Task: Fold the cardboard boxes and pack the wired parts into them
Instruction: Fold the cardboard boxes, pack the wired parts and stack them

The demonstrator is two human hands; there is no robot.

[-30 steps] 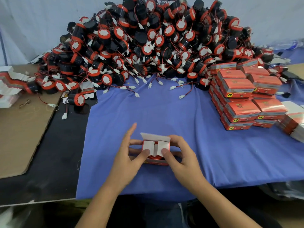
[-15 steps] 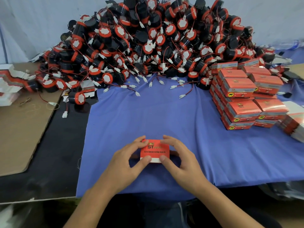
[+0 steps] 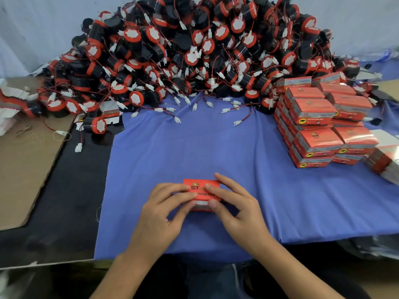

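Blue cloth (image 3: 216, 147) covered the counter (image 3: 64, 190), and near its front edge the left hand (image 3: 159, 212) and right hand (image 3: 239, 210) both pinched a closed red box (image 3: 201, 182), fingers curled over its top, thumbs against its near side, with wired parts (image 3: 194, 50) heaped behind.

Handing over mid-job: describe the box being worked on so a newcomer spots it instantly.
Find the blue cloth. Near its front edge lies one red box. Unlike the stacked boxes at right, it sits alone, held by the left hand and right hand.
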